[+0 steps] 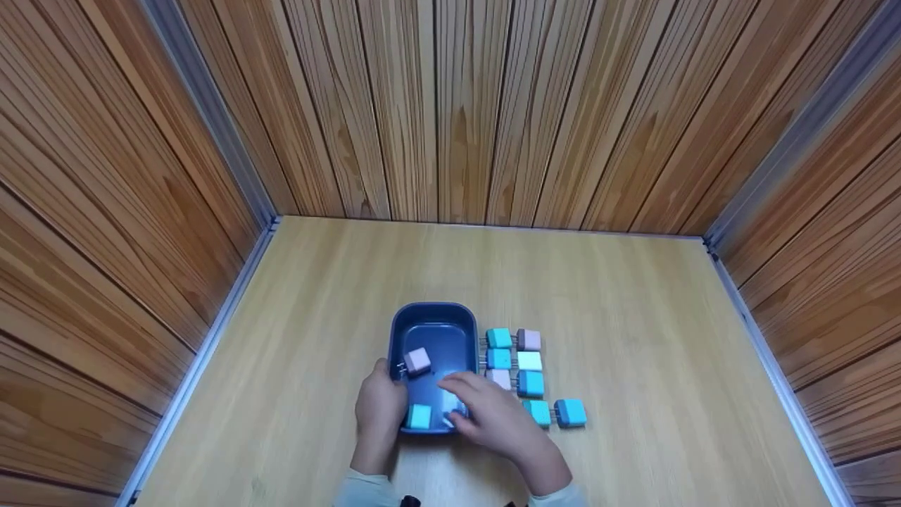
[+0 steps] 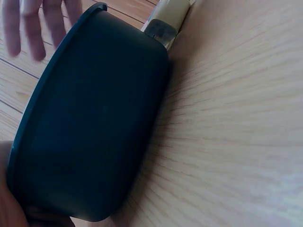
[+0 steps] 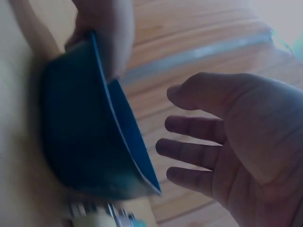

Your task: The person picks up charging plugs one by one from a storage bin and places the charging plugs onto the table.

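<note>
A dark blue plastic bin (image 1: 438, 313) lies on the table, and my left hand (image 1: 381, 405) grips its left rim, thumb over the inside. Inside are a pink plug-in charger (image 1: 417, 360) with its prongs to the left and a teal charger (image 1: 419, 416) near the front. A small light piece (image 1: 448, 422) by the right thumb is partly hidden, so its kind is unclear. Over the bin's right front side hovers my right hand (image 1: 493, 419); in the right wrist view its fingers (image 3: 191, 153) are spread apart with nothing between them.
Right of the bin, several chargers stand in two columns, among them a teal one (image 1: 499, 338), a pink one (image 1: 528, 340) and a mint one (image 1: 529, 361). A blue charger (image 1: 570, 413) sits farthest right. Wood-panelled walls (image 1: 457, 113) enclose the table (image 1: 633, 317) at the back and sides.
</note>
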`<state>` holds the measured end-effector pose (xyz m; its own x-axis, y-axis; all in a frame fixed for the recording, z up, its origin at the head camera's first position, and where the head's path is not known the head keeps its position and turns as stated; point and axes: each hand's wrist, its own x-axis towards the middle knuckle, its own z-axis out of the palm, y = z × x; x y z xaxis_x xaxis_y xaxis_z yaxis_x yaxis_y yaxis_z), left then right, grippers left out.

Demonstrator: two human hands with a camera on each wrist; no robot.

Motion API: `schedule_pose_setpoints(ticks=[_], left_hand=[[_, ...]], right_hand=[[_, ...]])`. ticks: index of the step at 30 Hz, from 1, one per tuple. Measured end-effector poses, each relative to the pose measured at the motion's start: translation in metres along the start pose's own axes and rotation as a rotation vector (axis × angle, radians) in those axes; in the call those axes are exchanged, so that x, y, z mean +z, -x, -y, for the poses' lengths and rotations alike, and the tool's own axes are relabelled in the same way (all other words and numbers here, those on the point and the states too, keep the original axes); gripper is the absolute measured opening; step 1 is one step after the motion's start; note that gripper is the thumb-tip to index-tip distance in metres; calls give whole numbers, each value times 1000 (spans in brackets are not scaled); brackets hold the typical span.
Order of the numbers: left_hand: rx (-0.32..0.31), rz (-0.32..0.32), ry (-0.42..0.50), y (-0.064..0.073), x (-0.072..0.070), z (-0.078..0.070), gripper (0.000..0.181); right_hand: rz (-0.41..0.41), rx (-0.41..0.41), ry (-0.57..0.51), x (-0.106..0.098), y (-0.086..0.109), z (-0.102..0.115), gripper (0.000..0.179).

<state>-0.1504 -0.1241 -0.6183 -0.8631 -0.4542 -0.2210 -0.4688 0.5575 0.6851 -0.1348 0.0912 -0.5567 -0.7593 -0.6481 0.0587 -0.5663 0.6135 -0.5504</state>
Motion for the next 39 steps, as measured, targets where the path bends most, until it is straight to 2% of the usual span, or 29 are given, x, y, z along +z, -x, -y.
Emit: schedule_pose_setpoints(ticks=[3,8,15,23,27,33,39], left_hand=[[24,-18,-9,-1,0,0,33],[16,-14,-9,-1,-1,-1,30],[0,-3,-15,0,-2,-2,27],[17,-8,-20,-2,-1,0,28],[11,0,-15,-3,-1,1,28],[50,-15,-13,-2,1,5,25],[42,-12,1,-1,1,4,20]], right_hand=[[45,2,18,8,-11,5,55],[126,70,27,19,-28,10,60],[148,124,26,34,-41,9,60],[181,165,18,40,-54,13,57],[213,166,8,40,-60,15,55],[232,133,5,48,-65,13,48],[248,123,28,55,-72,10,50]])
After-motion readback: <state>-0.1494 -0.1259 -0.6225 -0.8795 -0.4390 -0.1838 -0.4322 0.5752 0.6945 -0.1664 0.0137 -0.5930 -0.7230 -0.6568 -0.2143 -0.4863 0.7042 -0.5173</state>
